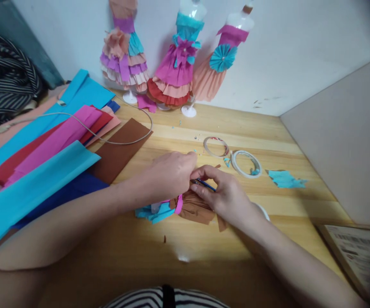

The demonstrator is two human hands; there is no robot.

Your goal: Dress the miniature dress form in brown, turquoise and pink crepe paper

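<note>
A small paper dress lies on its side on the table, with a gathered brown crepe paper skirt (pixel 197 209), a pink waistband (pixel 179 204) and a turquoise top part (pixel 159 212). Over the skirt, my right hand (pixel 228 192) pinches a slim dark blue tool (pixel 206 185) between thumb and fingers; its kind is not clear. My left hand (pixel 175 173) is closed just beside the tool's end, its fingers curled under. Whatever those fingers grip is hidden. The two hands meet at the fingertips.
Three paper-dressed forms, including a pink-and-red one (pixel 175 68), stand by the wall. Folded crepe paper (pixel 40 184) and a grey cable (pixel 120 142) lie left. Tape rolls (pixel 246 164) and a turquoise scrap (pixel 285 179) lie right. A framed item (pixel 358 252) stands at the right edge.
</note>
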